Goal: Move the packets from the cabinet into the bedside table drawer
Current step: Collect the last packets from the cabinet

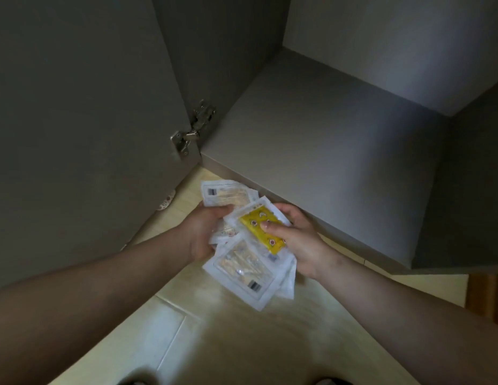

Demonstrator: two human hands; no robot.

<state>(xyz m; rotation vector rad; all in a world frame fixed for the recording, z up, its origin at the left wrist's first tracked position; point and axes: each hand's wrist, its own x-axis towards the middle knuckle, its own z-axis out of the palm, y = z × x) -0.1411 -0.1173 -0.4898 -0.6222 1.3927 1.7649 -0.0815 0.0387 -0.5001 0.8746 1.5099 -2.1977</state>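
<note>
Holding a loose fan of packets (243, 270) between both hands, the person stands at the open cabinet, and the bundle hangs just in front of the shelf's (325, 151) front edge, above the tiled floor (242, 345). The left hand (206, 232) grips the fan from its left side, fingers curled under the sheets. The right hand (296, 240) closes on it from the right, thumb pressed on top of a yellow packet (260, 225) that lies uppermost, fingers hidden beneath.

The fan's long axis runs roughly away from the person toward the cabinet, one clear packet sticking out at the far end and another at the near end. The hands clamp it across its short middle, so both ends hang unsupported. Neither hand is nearer to the load: each touches it, on opposite edges.

The bedside table drawer is not in view, so which way it lies cannot be told. The cabinet door (89, 120), swung open on its hinge (186, 134), stands close on the left. The carry probably calls for squaring the fan first, or the end packets may slip.
</note>
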